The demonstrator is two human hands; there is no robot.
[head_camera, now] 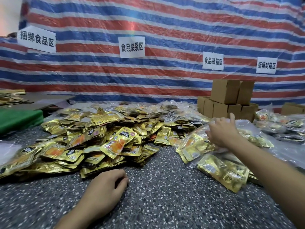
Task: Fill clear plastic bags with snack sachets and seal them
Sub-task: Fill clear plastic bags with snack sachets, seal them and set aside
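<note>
The left hand (107, 184) is resting loosely curled and empty on the speckled grey tabletop (165, 199) — the right hand (221, 131) is touching a sachet-filled clear plastic bag (193, 146), index finger raised, grip unclear.

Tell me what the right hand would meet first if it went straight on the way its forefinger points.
Probably the cardboard boxes: the right hand, over a filled clear bag, points its forefinger at them. Depth is unclear; more bags may lie between.
</note>
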